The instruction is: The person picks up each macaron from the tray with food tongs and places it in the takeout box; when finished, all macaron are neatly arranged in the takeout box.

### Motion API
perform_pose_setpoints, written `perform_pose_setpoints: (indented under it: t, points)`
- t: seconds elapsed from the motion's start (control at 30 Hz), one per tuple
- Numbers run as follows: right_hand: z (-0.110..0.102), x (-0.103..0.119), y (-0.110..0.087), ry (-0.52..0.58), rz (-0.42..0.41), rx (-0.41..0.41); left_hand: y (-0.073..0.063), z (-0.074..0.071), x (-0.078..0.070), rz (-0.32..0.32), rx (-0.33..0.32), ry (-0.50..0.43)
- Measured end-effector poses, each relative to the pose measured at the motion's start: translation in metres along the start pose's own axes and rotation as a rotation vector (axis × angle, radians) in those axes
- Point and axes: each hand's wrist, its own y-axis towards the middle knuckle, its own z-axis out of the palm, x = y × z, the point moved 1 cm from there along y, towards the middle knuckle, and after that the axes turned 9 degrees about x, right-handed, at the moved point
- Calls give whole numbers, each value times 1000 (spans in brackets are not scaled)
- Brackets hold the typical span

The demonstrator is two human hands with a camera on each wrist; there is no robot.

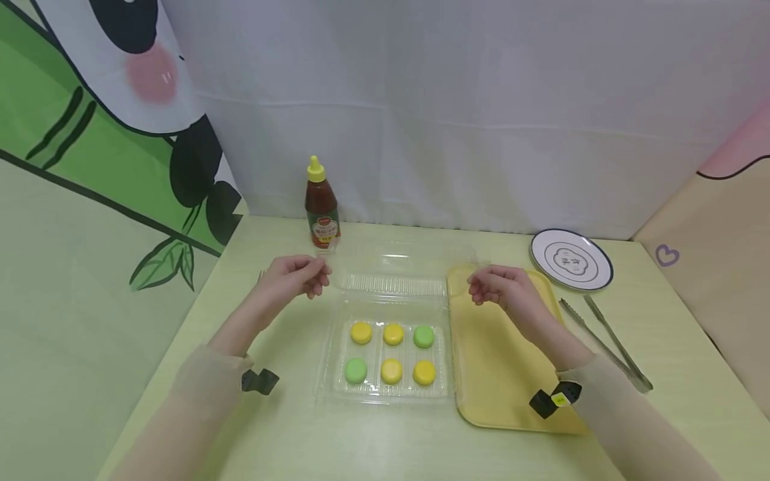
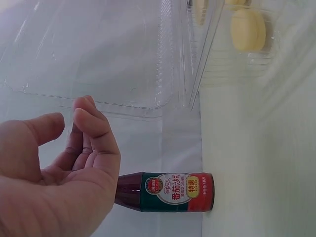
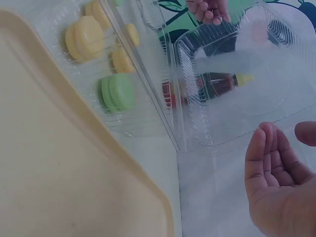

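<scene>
A clear plastic clamshell box (image 1: pixel 374 353) lies in the middle of the table, its lid (image 1: pixel 397 286) raised at the back. In its compartments sit several yellow macarons (image 1: pixel 361 332) and two green macarons (image 1: pixel 355 370). At the lid's left edge is my left hand (image 1: pixel 296 276), fingers loosely bent and thumb apart from them in the left wrist view. My right hand (image 1: pixel 502 288) is by the lid's right edge, above the tray, its fingers gently curved and thumb separate in the right wrist view. Neither hand grips anything; whether fingertips touch the lid is unclear.
Behind the left hand stands a ketchup bottle (image 1: pixel 321 212) with a yellow cap. A yellow tray (image 1: pixel 499 374) lies right of the box. Farther right are a white plate (image 1: pixel 571 259) with a dark rim and metal tongs (image 1: pixel 615 347). A white cloth (image 1: pixel 451 120) hangs behind.
</scene>
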Motion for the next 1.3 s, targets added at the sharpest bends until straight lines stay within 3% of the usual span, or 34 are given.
perform_pose_setpoints:
  t: [0.17, 0.4, 0.57, 0.67, 0.87, 1.3]
  points:
    - [7, -7, -12, -12, -29, 0, -10, 2, 9, -11, 7, 45]
    - [11, -18, -27, -153, -73, -4, -25, 7, 23, -12, 37, 73]
    - [11, -28, -35, -194, -98, 11, -32, 13, 32, 15, 45, 87]
    - [12, -35, -38, -202, -97, 33, -35, 16, 37, 31, 52, 82]
    - [14, -47, -43, -184, -94, 84, -38, 21, 48, -1, 59, 85]
    - [16, -71, -48, -216, -37, 95, -42, 27, 65, -23, 69, 94]
